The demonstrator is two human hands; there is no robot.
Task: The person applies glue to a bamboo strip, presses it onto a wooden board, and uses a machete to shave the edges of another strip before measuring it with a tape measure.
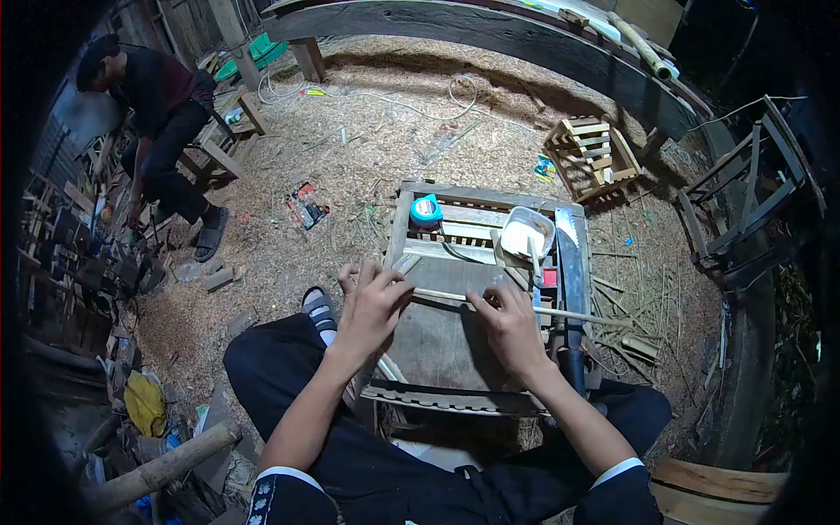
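Note:
A thin pale stick (560, 312) runs crosswise above the low slatted wooden table (455, 401). My left hand (376, 304) has its fingers closed round the stick's left part. Further right, my right hand (505, 321) pinches the same stick, whose end reaches beyond the table's right side. Under both hands lies a dark flat board (446, 350). Behind them on the table are a blue tape measure (426, 211) and a white container (528, 233). A saw (570, 262) lies along the right side, its dark handle towards me.
Another person (157, 122) sits bent over at the upper left. A slatted wooden crate (595, 157) stands on the shavings-covered ground at the upper right. A long wooden beam (490, 35) crosses the back. Loose sticks (643, 302) lie right of the table.

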